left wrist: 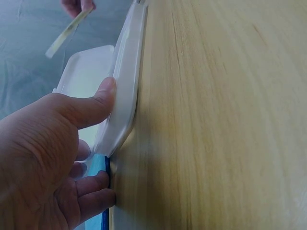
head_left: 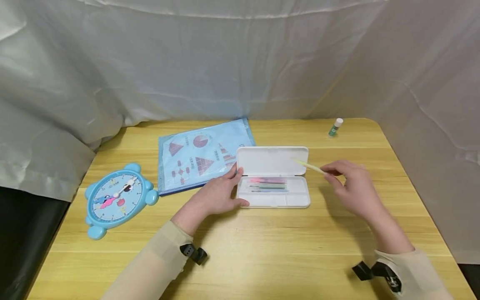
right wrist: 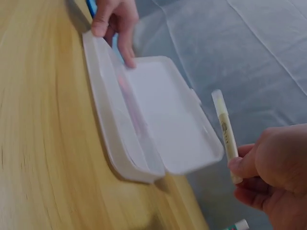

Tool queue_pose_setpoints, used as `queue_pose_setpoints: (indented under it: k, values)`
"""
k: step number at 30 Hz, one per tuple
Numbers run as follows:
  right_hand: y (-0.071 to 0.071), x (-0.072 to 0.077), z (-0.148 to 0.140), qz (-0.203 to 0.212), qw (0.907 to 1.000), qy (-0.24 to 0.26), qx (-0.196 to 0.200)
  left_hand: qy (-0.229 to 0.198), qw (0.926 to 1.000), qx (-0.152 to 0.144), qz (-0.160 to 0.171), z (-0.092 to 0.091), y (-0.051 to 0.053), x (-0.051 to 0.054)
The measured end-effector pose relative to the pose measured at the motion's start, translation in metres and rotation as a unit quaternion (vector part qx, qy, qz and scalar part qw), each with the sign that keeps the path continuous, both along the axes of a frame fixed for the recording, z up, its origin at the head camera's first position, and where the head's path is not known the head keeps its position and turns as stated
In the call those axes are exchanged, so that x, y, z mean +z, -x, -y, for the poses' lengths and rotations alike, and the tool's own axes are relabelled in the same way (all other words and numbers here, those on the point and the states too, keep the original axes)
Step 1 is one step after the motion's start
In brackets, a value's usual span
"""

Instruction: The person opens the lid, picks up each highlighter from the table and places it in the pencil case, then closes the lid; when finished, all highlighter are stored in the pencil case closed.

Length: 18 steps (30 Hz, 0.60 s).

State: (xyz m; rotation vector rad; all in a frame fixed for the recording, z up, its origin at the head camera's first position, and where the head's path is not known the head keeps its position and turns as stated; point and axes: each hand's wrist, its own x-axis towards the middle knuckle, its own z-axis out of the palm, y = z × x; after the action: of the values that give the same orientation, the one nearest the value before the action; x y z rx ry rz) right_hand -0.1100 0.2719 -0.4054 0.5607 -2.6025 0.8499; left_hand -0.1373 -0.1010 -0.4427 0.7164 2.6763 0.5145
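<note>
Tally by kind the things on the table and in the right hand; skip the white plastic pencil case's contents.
Round-faced blue toy clock: 1
Blue rectangular printed pouch: 1
White plastic pencil case: 1
Green and white glue stick: 1
Slim yellow marker: 1
Total: 5

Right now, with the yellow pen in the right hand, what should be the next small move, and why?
Probably lower the yellow pen into the white case: the right hand holds it nearby, the lid is open, other pens lie inside, and the left hand holds the case.
</note>
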Motion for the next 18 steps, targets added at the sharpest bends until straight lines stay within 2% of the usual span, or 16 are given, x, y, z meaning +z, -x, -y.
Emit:
queue_pose_setpoints:
  k: [4,9,18]
  values:
    - [0.009,-0.004,0.015,-0.008,0.9994,-0.008,0.034,-0.001,1.0,0.0,0.003,0.0,0.0,0.0]
    - [0.02,-0.014,0.033,0.014,0.9963,-0.015,0.084,0.001,1.0,-0.003,0.001,0.0,0.0,0.0]
    - [0.031,-0.038,0.054,0.02,0.9888,-0.052,0.139,0.002,1.0,-0.004,-0.004,0.001,0.0,-0.001]
